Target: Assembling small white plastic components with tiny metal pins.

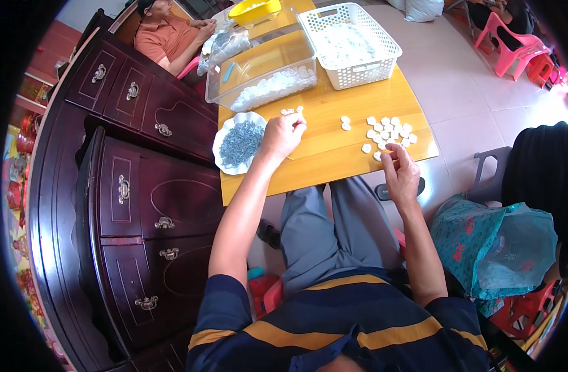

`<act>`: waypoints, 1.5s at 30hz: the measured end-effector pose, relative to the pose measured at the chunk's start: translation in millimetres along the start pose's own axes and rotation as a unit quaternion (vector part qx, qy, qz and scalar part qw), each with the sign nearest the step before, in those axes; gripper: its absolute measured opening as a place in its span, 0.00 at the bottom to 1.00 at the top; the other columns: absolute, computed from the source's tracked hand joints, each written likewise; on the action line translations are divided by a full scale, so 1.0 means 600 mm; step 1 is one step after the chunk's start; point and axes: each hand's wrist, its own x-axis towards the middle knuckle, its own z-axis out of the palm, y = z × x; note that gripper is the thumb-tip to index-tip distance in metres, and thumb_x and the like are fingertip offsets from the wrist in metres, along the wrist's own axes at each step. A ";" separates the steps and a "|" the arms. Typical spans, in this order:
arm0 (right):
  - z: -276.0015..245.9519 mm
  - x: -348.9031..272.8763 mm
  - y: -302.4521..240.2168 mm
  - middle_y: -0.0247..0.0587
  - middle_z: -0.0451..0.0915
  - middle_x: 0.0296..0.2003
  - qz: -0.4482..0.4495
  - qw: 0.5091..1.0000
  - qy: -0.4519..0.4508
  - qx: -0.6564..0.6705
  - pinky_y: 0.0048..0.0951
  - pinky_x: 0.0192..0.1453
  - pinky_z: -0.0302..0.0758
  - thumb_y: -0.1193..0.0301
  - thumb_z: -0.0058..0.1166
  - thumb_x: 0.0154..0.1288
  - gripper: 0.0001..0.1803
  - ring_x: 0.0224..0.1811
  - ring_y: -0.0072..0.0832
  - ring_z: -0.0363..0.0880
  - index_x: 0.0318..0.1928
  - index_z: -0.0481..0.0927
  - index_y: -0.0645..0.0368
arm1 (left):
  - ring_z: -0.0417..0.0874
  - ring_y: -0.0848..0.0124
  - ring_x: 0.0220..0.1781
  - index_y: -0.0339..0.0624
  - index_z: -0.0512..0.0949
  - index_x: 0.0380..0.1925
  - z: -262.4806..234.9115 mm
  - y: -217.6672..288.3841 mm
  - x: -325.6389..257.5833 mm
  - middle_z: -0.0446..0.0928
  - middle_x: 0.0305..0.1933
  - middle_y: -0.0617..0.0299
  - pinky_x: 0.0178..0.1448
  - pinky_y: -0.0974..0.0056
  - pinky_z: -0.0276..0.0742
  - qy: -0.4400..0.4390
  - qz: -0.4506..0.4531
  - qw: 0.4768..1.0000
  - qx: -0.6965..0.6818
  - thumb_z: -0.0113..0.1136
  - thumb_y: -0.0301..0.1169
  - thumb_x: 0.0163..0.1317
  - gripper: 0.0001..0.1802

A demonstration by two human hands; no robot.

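The person sits at a small wooden counter (333, 142) with both hands out over it. The left hand (282, 135) lies at the middle of the counter with its fingers curled together near a few small white plastic pieces (291, 111); it looks pinched shut, though whether it grips one of those pieces cannot be told. Just to its left sits a white scalloped plate (222, 155) filled with small grey metal parts (240, 142). The right hand (400, 173) rests at the near edge of the counter, fingers bent, its fingertips at the nearest bits of a loose pile of small white pieces (389, 131) spread over the right side; whether it holds one is not clear. At the far side stands a clear plastic bin (265, 65) with more white pieces heaped in its bottom, and beside it a white perforated basket (352, 43), also holding white pieces. A yellow container (254, 10) stands behind the bin. A dark wooden cabinet (129, 198) with metal handles stands to the left, and another person in an orange shirt (169, 37) sits beyond the counter. A teal plastic bag (488, 242) lies on the floor to the right.
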 end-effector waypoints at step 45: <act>0.155 -0.097 -0.140 0.28 0.80 0.27 0.115 0.873 -0.352 0.317 0.19 0.33 0.73 0.69 0.56 0.75 0.09 0.28 0.13 0.75 0.38 0.81 0.60 | 0.75 0.81 0.26 0.37 0.80 0.33 -0.006 0.084 -0.273 0.78 0.28 0.68 0.30 0.74 0.69 0.154 -0.164 0.902 -0.367 0.62 0.29 0.72 0.08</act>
